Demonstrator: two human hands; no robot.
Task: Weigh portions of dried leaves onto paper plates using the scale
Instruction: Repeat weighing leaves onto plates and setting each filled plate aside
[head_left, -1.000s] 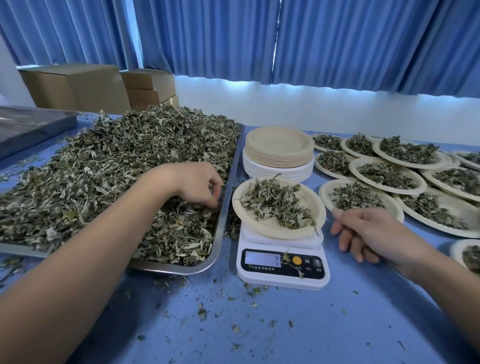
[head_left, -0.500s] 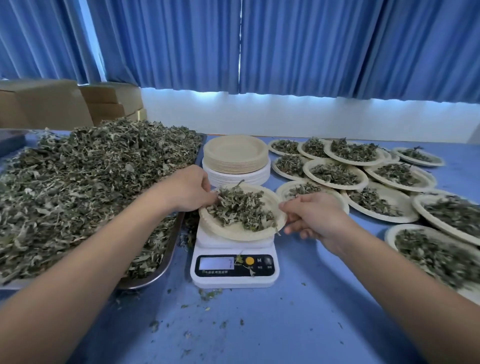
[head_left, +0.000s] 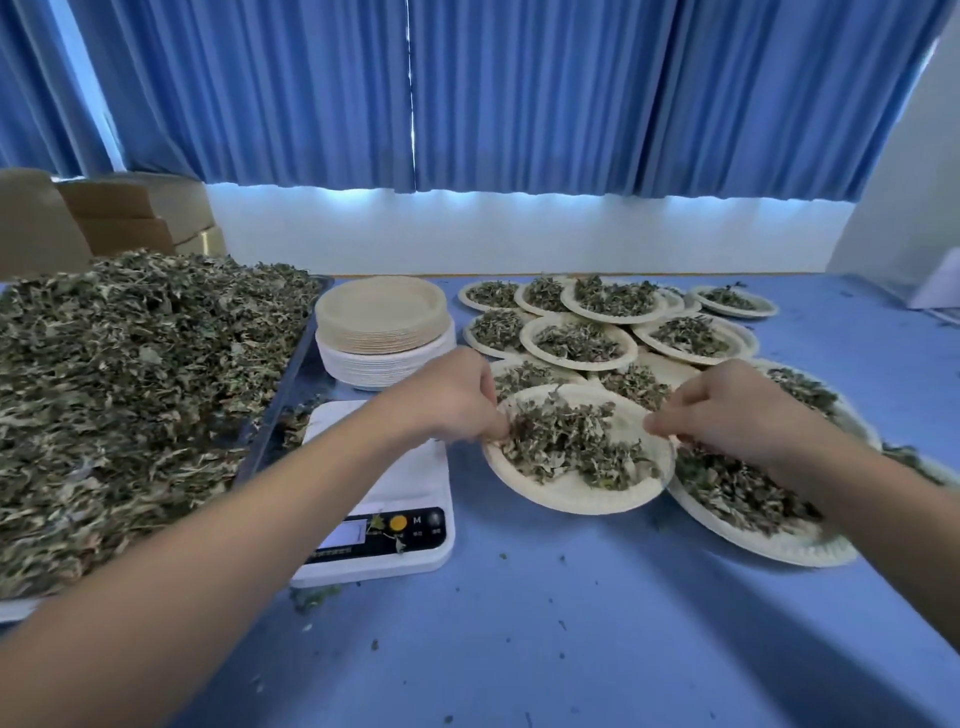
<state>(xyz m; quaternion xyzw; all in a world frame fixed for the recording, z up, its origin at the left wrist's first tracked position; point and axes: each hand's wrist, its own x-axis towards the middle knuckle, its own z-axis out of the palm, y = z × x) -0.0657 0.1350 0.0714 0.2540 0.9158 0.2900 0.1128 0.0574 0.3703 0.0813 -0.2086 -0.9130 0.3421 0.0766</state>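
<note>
A paper plate heaped with dried leaves hangs just right of the white scale, above the blue table. My left hand pinches its left rim and my right hand pinches its right rim. The scale's platform is bare, with a few leaf bits on its display panel. A big metal tray piled with loose dried leaves fills the left side. A stack of unused paper plates stands behind the scale.
Several filled plates crowd the table's back right, one large one right beside the held plate. Cardboard boxes sit at the back left. Leaf crumbs dot the blue table in front.
Both hands took the filled plate by its rims and lifted it off the scale to the right. The view has swung right, toward the filled plates.
</note>
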